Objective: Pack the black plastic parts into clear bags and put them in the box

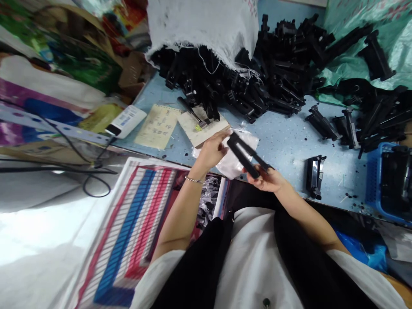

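My right hand (266, 179) holds the lower end of a long black plastic part (241, 155), which has two parallel bars joined at the far end. The part is tilted above the table edge. At its upper end is my left hand (213, 151), with fingers curled and thumb drawn in; what they hold, if anything, is too small to make out. Under the hands lies a clear-white plastic bag (227, 165). Just beyond my left hand sits a pale block (198, 136) with a black-handled tool (190, 109) resting across it.
Many black parts (280, 73) are heaped at the back, partly under a white woven sack (202, 25). A single black part (315, 177) lies right of my hands, near a blue basket (373, 176). A handwritten note (158, 126) lies left. A striped bag (128, 231) stands below the edge.
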`<state>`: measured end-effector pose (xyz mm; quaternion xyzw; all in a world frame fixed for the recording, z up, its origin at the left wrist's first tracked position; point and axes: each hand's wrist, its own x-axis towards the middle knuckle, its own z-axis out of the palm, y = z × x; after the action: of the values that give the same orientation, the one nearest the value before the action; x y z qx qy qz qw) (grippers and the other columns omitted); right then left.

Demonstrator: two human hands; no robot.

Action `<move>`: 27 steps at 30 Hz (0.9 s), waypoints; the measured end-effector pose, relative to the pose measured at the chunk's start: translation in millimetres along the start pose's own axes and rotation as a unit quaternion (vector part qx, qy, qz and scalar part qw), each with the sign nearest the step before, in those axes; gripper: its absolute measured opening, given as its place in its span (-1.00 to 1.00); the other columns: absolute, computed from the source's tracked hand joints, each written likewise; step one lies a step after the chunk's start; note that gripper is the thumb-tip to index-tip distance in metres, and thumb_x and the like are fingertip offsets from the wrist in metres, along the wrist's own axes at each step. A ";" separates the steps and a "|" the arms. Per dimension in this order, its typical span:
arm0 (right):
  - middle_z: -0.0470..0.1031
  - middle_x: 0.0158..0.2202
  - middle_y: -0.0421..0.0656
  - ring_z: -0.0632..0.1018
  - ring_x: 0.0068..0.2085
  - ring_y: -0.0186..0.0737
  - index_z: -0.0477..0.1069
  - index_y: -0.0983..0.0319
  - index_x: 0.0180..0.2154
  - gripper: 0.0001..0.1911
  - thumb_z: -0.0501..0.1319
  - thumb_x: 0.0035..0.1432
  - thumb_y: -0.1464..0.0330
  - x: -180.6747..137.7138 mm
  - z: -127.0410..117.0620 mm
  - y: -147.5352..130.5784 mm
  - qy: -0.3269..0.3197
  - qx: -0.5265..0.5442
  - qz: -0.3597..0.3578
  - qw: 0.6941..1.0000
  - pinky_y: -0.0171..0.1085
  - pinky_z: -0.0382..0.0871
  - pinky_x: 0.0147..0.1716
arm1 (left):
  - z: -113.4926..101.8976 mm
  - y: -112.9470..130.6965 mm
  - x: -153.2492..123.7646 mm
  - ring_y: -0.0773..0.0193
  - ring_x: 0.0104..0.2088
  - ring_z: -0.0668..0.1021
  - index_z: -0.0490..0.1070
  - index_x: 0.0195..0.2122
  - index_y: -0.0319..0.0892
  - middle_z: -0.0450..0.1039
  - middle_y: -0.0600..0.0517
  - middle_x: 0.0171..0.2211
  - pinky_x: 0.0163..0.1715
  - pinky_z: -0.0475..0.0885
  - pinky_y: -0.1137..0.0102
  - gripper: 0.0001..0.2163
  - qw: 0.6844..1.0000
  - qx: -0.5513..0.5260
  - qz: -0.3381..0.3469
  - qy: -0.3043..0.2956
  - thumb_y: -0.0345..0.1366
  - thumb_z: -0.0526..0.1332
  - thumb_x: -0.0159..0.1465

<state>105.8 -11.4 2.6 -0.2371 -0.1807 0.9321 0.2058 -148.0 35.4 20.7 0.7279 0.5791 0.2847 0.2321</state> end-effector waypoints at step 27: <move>0.41 0.21 0.09 0.39 0.22 0.14 0.47 0.24 0.11 -0.48 -0.05 0.24 0.61 -148.5 -21.3 -55.3 0.352 -0.850 -0.111 0.377 0.07 0.43 0.02 | -50.0 20.8 -139.4 0.03 -0.04 0.64 0.57 -0.03 -0.02 0.64 -0.02 -0.06 0.01 0.51 0.27 -0.70 0.937 0.119 -0.097 -0.314 -0.10 0.19 0.29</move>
<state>252.5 -29.0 63.6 -0.5720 -0.8140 0.0916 0.0435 -190.6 -104.7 50.9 0.7425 0.5744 -0.0532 0.3406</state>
